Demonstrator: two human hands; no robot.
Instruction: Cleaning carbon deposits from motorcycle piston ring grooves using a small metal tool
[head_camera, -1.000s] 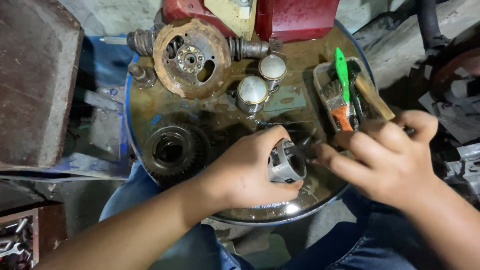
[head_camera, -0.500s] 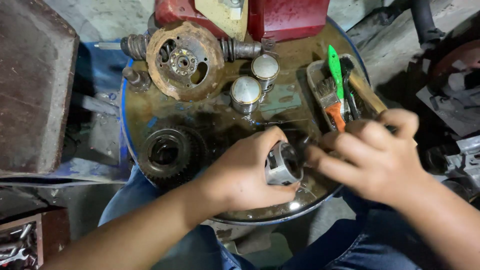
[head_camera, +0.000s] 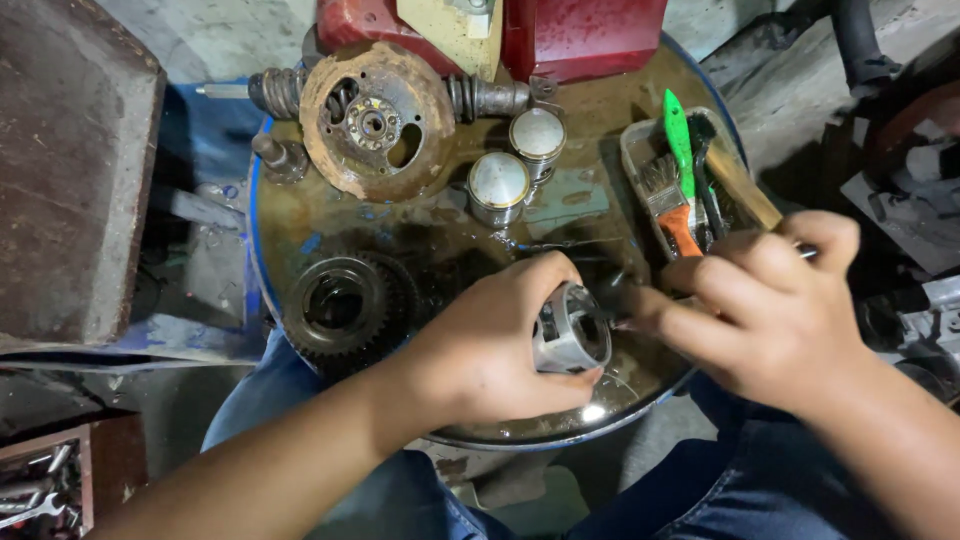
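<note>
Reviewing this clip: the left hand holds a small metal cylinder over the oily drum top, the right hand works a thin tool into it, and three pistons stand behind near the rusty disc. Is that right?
Not quite. The head view shows two pistons, not three, near the rusty disc. The rest holds: the left hand holds the small metal cylinder over the oily drum top, and the right hand works a thin tool into it.

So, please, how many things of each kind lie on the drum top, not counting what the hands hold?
Upright metal cylinders: 2
Dark gears: 1
Rusty round plates: 1
Brushes in the tray: 2
Total: 6
</note>
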